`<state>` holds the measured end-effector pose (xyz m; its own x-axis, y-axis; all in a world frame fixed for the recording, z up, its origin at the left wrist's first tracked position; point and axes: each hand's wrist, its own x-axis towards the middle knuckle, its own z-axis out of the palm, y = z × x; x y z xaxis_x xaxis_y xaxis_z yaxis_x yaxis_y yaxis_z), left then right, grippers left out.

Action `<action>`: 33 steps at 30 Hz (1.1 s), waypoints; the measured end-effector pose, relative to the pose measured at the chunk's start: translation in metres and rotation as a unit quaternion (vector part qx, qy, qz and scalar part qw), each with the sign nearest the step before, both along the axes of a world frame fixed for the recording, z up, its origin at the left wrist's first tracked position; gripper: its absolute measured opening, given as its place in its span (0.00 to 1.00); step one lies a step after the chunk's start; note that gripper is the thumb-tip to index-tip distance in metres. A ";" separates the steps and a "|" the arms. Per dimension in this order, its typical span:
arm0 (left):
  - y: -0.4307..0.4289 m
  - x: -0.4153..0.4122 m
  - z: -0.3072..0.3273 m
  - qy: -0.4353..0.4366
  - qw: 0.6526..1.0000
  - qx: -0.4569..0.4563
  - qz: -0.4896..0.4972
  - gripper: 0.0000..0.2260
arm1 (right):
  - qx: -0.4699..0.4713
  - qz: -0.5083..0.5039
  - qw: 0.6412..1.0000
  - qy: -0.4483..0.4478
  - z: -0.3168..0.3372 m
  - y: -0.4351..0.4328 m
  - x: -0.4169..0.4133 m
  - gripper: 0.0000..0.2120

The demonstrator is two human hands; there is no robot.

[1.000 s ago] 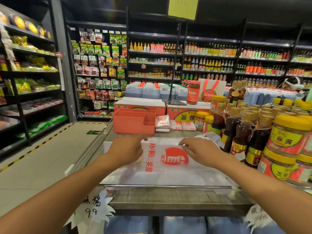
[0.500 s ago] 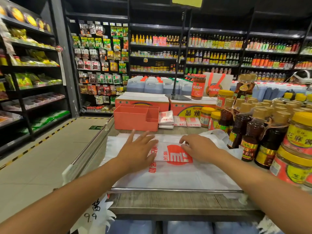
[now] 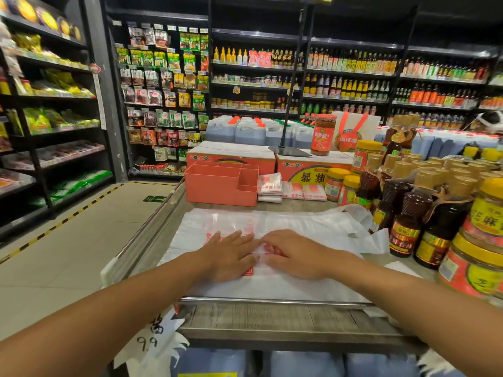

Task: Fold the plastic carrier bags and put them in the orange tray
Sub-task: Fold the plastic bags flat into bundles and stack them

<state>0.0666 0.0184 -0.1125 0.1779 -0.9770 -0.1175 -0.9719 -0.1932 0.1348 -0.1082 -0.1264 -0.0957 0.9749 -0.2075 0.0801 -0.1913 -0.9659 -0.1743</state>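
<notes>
One carrier bag (image 3: 307,227) lies spread on the table (image 3: 272,319), white with red print, its handles trailing toward the bottles (image 3: 402,224) on the right. No crisp fold shows in it yet, though the far part looks layered; judged as the flattening step, at or just before the first fold.

Left hand (image 3: 228,254): palm down, fingers straight and a little spread, pressing the bag near its middle.
Right hand (image 3: 296,254): palm down just beside the left, fingertips almost touching it. The fingers look flat on the plastic. Whether the tips nip a crease cannot be told.

Neither hand grips the bag; it lies under both palms, held by pressure only, and reaches past them on every side.

Orange tray (image 3: 217,186) stands at the far edge of the table, well apart from the hands, beyond the bag's far edge. Its inside is not visible from here. Folded bags (image 3: 270,186) sit stacked just to its right, outside it.

Left to do, by estimate: fold this bag down to a packet, carry it to the tray, and move the folded bags in too.
</notes>
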 end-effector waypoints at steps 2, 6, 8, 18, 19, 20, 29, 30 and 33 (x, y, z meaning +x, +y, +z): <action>-0.001 0.002 -0.001 0.005 1.000 0.011 0.001 0.26 | 0.032 0.006 0.999 0.027 -0.006 0.008 0.000 0.20; -0.001 0.004 -0.002 -0.004 1.000 0.027 0.002 0.26 | 0.028 -0.058 0.992 0.108 0.001 0.003 -0.012 0.34; -0.001 0.004 -0.002 -0.005 1.000 0.027 0.001 0.26 | 0.012 -0.076 0.988 0.131 -0.001 -0.005 -0.020 0.38; -0.001 0.006 -0.001 0.005 1.000 0.029 -0.004 0.32 | 0.048 -0.142 0.974 0.169 0.000 -0.040 -0.064 0.38; -0.002 0.006 -0.001 0.003 1.000 0.030 -0.002 0.29 | 0.049 -0.150 0.973 0.169 0.001 -0.044 -0.069 0.38; -0.002 0.006 0.000 0.002 0.999 0.033 -0.001 0.29 | 0.047 -0.157 0.972 0.169 0.001 -0.049 -0.074 0.38; 0.001 0.005 0.005 -0.013 1.000 -0.002 0.005 0.26 | 0.042 -0.167 0.975 0.143 0.000 -0.056 -0.084 0.38; 0.002 0.005 0.008 -0.026 0.999 -0.023 0.007 0.26 | 0.042 -0.164 0.976 0.133 0.002 -0.054 -0.083 0.37; 0.006 0.005 0.020 -0.068 0.995 -0.070 0.019 0.28 | 0.013 -0.147 0.984 0.104 0.005 -0.046 -0.076 0.35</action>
<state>0.0715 0.0243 -0.0928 0.2203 -0.9744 0.0459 -0.9752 -0.2190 0.0308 -0.1839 -0.1721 -0.0904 0.8672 -0.4821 -0.1246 -0.4957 -0.8594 -0.1254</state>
